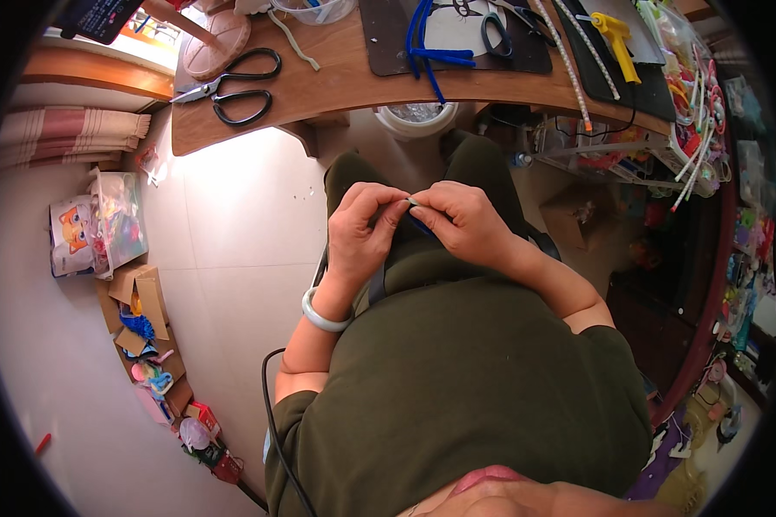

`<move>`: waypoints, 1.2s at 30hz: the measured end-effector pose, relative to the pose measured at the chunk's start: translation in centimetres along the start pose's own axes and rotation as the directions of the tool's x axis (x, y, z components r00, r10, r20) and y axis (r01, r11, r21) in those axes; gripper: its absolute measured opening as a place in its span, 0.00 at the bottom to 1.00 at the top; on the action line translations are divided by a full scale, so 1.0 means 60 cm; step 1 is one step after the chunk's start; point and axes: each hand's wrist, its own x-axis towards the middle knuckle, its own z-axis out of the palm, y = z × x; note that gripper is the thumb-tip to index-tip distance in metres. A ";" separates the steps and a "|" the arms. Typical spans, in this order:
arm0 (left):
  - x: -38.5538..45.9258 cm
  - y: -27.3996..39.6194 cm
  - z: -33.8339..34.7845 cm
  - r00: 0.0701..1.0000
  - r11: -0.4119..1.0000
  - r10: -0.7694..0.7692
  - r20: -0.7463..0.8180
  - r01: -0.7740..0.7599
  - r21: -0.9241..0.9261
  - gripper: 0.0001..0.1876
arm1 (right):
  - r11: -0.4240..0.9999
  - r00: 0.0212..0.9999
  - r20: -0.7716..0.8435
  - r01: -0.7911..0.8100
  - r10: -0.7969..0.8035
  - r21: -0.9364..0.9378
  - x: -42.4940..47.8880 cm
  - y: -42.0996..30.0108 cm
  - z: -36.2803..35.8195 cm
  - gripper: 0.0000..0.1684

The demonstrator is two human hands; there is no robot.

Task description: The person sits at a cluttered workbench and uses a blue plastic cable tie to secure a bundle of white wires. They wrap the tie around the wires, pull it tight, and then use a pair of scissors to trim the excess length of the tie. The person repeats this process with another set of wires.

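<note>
Over my lap, my left hand (365,226) and my right hand (462,220) meet at the fingertips. Between them they pinch a small pale piece (412,201), with a bit of dark blue material (420,225) showing below my right fingers; its full shape is hidden. Blue pipe cleaners (449,56) lie on a dark mat (388,39) and hang over the table's front edge. Black-handled scissors (242,76) rest open at the table's left. Another pair of scissors (496,35) lies on the mat, and a yellow hot glue gun (614,45) is to the right.
The wooden table (336,84) curves across in front of me, with a white bin (417,123) beneath it. Patterned glue sticks or rods (566,64) overhang its edge. Cardboard boxes (149,304) of craft items stand at left, and shelves (608,152) at right.
</note>
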 end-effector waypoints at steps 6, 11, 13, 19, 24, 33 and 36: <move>0.005 0.002 0.002 0.994 0.994 -0.108 -0.003 0.108 0.003 0.03 | 0.902 0.966 -0.045 0.222 -0.256 -0.371 0.006 0.009 0.009 0.04; 0.006 -0.019 0.003 0.917 0.785 -0.351 0.191 0.399 -0.474 0.05 | 0.979 0.987 -0.119 0.083 -0.107 -0.188 0.007 0.016 0.010 0.03; 0.004 -0.021 0.003 0.914 0.775 -0.343 0.215 0.405 -0.486 0.06 | 0.995 0.985 -0.149 -0.082 0.089 0.054 0.005 0.010 0.011 0.04; -0.005 -0.035 0.011 0.968 0.934 -0.228 0.107 0.248 -0.258 0.07 | 0.977 0.973 -0.100 -0.201 0.207 0.065 0.004 0.003 0.012 0.05; -0.009 -0.026 0.009 0.930 0.887 -0.331 0.162 0.365 -0.282 0.10 | 0.994 0.987 -0.161 -0.041 0.023 -0.105 0.002 0.019 0.020 0.06; 0.000 -0.022 0.010 0.965 0.966 -0.246 0.092 0.252 -0.056 0.13 | 0.848 0.901 0.110 -0.433 0.420 0.305 0.002 0.020 0.019 0.07; 0.000 -0.032 0.006 0.943 0.930 -0.291 0.162 0.318 -0.185 0.12 | 0.877 0.920 0.086 -0.390 0.382 0.282 0.004 0.019 0.013 0.07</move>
